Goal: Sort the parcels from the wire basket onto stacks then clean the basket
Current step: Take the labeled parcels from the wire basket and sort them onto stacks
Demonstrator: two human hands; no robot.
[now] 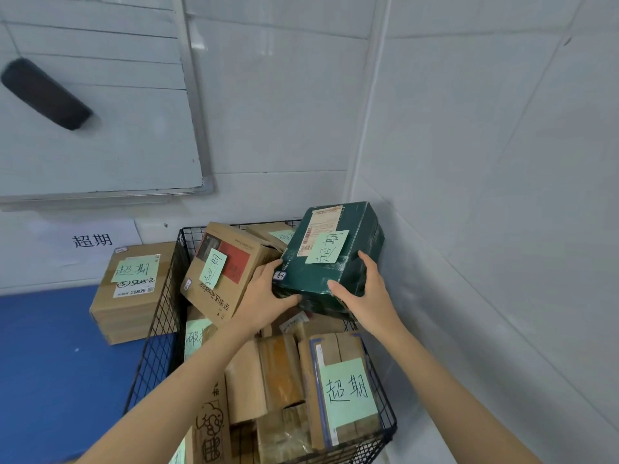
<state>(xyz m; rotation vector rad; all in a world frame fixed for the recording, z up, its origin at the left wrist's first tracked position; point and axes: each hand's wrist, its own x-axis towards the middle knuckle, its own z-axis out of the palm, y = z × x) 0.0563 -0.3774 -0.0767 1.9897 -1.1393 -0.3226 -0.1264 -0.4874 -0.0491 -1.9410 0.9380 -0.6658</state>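
Observation:
A black wire basket [160, 316] stands in the corner, filled with several cardboard parcels carrying green sticky notes. I hold a dark green box [355, 236] with a green note above the basket's far right side. My left hand [264, 296] grips its near left edge. My right hand [365, 293] grips its near right side, thumb on top. A tan box with a red panel [231, 262] leans in the basket to the left. A flat parcel with a large green note [345, 390] lies at the near right.
A stack of brown boxes [130, 293] with a green note sits on the blue floor [60, 363] left of the basket, under a paper wall sign [90, 241]. A whiteboard [100, 112] with a black eraser [43, 93] hangs above. White walls close in behind and right.

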